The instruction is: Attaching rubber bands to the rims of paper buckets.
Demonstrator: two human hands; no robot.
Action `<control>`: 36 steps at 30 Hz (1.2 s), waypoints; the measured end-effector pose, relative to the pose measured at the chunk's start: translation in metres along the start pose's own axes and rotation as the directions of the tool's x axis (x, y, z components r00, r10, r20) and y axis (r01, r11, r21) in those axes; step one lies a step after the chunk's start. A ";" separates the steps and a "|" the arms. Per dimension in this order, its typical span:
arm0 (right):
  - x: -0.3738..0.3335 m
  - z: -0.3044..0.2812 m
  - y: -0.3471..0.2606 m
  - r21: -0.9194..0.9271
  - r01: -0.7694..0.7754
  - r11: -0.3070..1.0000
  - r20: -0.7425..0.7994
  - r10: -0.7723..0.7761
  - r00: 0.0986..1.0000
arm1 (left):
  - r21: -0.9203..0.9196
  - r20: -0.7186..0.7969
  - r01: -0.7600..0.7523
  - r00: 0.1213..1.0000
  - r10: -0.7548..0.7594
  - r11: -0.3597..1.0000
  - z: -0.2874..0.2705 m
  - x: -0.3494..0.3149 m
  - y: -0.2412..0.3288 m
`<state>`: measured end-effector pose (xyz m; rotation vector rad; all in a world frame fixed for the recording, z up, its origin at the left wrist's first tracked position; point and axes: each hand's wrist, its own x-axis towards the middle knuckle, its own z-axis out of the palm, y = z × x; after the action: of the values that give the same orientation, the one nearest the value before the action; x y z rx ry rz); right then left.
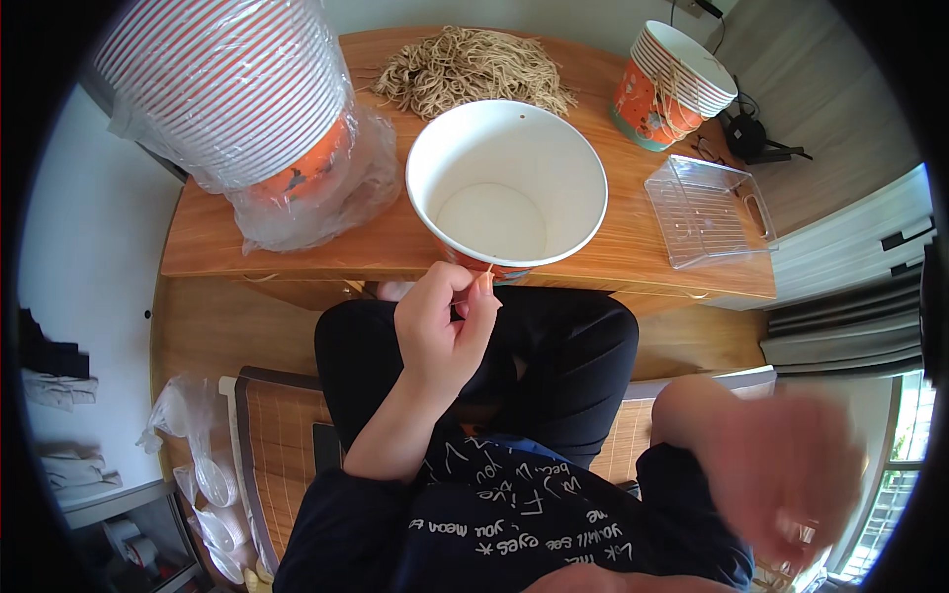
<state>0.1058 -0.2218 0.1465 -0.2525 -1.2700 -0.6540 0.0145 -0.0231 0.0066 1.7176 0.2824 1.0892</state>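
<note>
A large white-lined paper bucket (494, 222) stands upright at the table's front edge, its mouth facing me; a small hole shows near its far rim. My left hand (447, 321) is at the bucket's near outer wall, thumb and fingers pinched on a thin beige cord (490, 268), most of it hidden by the fingers. Off to the right, over the chair side, my right hand (791, 474) is raised away from the bucket and smeared by motion, so its fingers cannot be read. Behind the bucket lies a tangled pile of beige cords (470, 74).
At left stands a tall stack of paper buckets (232, 94) in clear plastic. A shorter bucket stack (677, 84), with cords hanging on it, is at back right. Nearer lies a clear plastic tray (712, 212), with a black cabled device (749, 136) behind it.
</note>
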 end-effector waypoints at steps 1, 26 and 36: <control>-0.011 -0.012 0.011 -0.076 -0.287 0.955 0.050 0.291 0.956 | -0.019 0.011 -0.003 1.000 0.003 1.000 0.004 0.002 0.002; -0.029 0.003 0.139 -0.801 -0.295 0.521 0.584 0.788 -0.195 | -0.259 -0.048 0.040 0.997 -0.054 0.965 -0.003 -0.008 -0.001; -0.095 0.019 0.051 -0.794 -0.018 0.608 0.513 0.685 0.518 | -0.427 0.279 0.266 0.948 -0.154 0.864 -0.024 -0.005 0.015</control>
<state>0.1064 -0.1413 0.0725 -1.6455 -1.6582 -0.6136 -0.0113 -0.0174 0.0181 1.3315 0.0498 0.7076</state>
